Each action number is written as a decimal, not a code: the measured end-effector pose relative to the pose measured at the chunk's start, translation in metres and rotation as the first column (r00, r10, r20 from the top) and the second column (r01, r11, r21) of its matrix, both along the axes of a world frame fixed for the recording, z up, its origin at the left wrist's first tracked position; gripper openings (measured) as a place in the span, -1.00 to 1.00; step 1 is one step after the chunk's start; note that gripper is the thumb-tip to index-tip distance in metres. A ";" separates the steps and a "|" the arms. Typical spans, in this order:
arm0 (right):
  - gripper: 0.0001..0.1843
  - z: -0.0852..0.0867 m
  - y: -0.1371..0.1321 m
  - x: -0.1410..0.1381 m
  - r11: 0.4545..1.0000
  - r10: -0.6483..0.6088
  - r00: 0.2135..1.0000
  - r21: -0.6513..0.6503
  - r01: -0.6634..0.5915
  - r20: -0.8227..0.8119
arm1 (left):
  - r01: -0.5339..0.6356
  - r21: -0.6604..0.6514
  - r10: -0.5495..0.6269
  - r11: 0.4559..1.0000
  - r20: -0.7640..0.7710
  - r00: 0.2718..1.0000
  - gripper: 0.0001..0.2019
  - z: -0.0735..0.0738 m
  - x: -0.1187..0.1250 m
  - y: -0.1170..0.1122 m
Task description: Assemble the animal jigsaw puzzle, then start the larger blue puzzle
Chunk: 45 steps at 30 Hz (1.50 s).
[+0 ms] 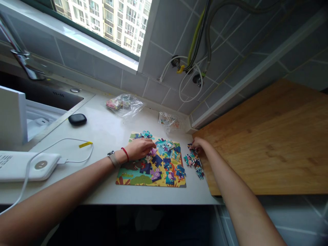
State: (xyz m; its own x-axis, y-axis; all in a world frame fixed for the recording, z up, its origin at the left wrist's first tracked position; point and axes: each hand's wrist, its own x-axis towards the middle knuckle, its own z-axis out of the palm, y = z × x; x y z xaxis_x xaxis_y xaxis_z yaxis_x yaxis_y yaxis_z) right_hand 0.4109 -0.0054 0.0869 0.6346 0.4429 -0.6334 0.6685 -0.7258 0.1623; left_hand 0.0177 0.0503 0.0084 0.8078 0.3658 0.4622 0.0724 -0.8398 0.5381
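Colourful jigsaw puzzle pieces (167,164) lie scattered on an illustrated puzzle board (139,180) on the counter. Over the board's upper left part is my left hand (140,149), fingers curled down beside pink pieces; whatever they may hold is hidden. My right hand (198,143) reaches to the top of a second group of pieces (194,160), right of the board. Its fingers are closed at a dark piece (190,146) there. Light blue pieces (146,134) sit at the board's top edge.
A wooden board (269,147) stands close on the right. Behind the puzzle are a plastic bag (128,106) and clear wrapping (173,122). To the left are a black case (77,119), a white power bank (33,165) with a cable, and the sink (48,89).
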 end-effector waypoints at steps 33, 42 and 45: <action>-0.36 -0.008 -0.015 -0.133 0.793 0.372 0.695 0.600 0.106 -0.615 | -0.158 -0.082 0.167 0.984 0.118 0.979 -0.71 -0.004 0.003 0.002; -0.45 -0.021 0.011 -0.144 0.733 0.355 0.724 0.656 0.178 -0.592 | -0.313 -0.208 0.360 0.927 0.252 0.898 -0.69 -0.005 0.003 0.008; -0.44 -0.022 0.012 -0.143 0.735 0.340 0.720 0.648 0.198 -0.606 | -0.305 -0.168 0.341 0.937 0.261 0.903 -0.71 -0.006 0.004 0.007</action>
